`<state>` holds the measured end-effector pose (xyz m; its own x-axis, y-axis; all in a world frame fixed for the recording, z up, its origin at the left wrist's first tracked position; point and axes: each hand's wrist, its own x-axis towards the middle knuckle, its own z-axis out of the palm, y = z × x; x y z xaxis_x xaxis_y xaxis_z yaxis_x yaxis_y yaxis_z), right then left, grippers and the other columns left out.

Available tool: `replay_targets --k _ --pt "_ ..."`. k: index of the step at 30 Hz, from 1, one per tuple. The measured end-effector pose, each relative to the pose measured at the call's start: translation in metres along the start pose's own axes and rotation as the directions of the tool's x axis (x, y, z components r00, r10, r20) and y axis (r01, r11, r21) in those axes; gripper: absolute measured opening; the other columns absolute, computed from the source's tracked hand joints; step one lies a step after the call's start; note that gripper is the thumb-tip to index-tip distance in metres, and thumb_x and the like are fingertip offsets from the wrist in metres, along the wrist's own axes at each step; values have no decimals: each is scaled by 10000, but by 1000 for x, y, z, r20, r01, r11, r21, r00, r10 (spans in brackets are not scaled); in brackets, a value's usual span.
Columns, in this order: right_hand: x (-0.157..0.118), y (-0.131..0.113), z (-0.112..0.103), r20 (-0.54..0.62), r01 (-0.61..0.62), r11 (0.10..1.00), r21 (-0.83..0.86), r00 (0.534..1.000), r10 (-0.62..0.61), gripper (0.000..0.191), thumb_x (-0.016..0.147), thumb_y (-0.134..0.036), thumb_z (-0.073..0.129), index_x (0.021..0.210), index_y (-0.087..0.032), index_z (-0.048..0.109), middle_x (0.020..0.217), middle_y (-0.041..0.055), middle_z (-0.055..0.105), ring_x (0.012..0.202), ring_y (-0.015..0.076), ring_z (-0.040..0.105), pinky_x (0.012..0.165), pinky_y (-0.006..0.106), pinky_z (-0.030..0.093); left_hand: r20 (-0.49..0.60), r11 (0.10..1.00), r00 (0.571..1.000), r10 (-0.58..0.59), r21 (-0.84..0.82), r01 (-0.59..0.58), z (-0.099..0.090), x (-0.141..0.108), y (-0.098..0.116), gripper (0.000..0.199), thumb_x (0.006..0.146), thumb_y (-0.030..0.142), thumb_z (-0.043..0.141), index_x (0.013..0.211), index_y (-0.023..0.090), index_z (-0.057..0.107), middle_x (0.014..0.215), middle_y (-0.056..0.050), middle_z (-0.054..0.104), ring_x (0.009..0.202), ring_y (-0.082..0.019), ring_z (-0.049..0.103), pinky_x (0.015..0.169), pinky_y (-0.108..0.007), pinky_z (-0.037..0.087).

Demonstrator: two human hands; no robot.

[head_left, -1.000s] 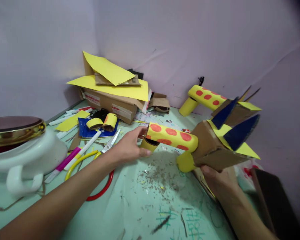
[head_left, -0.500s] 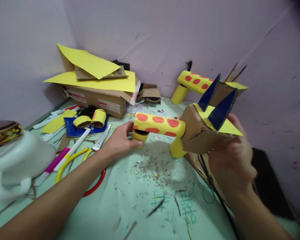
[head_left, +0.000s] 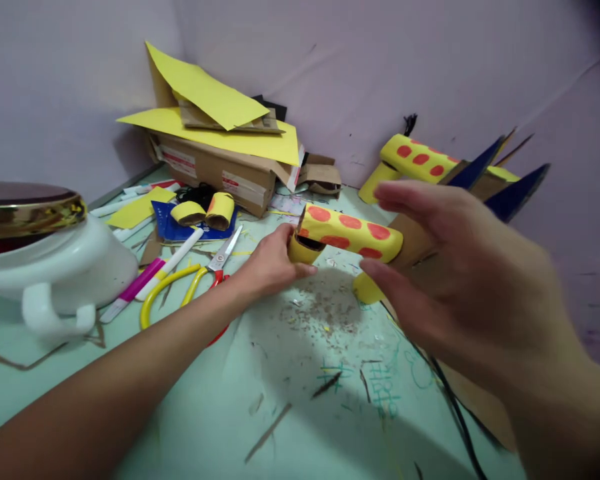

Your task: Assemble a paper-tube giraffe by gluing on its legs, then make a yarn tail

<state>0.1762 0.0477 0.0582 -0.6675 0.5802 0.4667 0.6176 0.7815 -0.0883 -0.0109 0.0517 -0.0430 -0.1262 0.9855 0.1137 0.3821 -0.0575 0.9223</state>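
A cardboard animal figure (head_left: 347,228) stands before me, its body a yellow tube with orange spots. Its pointed blue ears (head_left: 520,190) stick up beyond my right hand, which hides most of the brown cardboard head. My left hand (head_left: 275,261) has its thumb and fingers around the yellow tube leg (head_left: 306,251) at the left end of the body. Held in the air nearer to me, my right hand (head_left: 480,287) is slightly blurred, with thumb and fingers apart and nothing between them. A second yellow leg (head_left: 367,289) shows under the body's right end.
Another spotted figure (head_left: 420,157) stands behind, by the wall. Scissors (head_left: 215,267), a purple marker (head_left: 137,285) and a white lidded pot (head_left: 55,273) lie left. Yellow sheets (head_left: 215,93) top a cardboard box (head_left: 220,173). Paper scraps (head_left: 325,317) and a black cable (head_left: 455,413) are nearer.
My right hand has let go of the figure's head and come up and toward me, opening. My left hand stays at the leg. The view has shifted a little.
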Motion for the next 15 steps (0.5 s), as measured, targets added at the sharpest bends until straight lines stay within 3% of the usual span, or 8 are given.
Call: replay_targets --k 2,5,9,15 --pt "21 -4 7 -3 50 996 -76 999 -50 597 732 -214 508 1313 -193 373 1299 115 500 1182 343 481 957 542 406 -22 999 1000 20 51 -19 2 -1 -2 554 567 339 743 1046 199 503 1022 -60 645 936 -268 607 801 -409 482" --pt "42 1 21 115 37 986 -161 993 -18 706 638 -185 601 1306 -101 389 1232 171 544 1100 361 539 882 500 466 -38 995 998 42 93 -39 4 -1 -5 553 566 420 743 1018 221 496 1010 -54 643 929 -280 601 778 -415 479" --pt "49 13 36 263 -22 973 -231 961 84 780 607 -190 653 1331 -130 371 1103 157 621 972 372 603 738 447 512 -54 994 998 14 105 -9 5 -1 -6 526 571 419 736 992 225 489 972 -47 646 887 -277 605 730 -401 481" --pt "49 17 46 275 -54 967 -249 953 124 659 664 -145 598 1301 -111 433 1015 149 667 904 362 631 709 424 496 -51 996 999 7 90 -2 4 -2 -3 481 593 352 721 1003 221 507 971 -46 651 890 -273 602 745 -402 474"
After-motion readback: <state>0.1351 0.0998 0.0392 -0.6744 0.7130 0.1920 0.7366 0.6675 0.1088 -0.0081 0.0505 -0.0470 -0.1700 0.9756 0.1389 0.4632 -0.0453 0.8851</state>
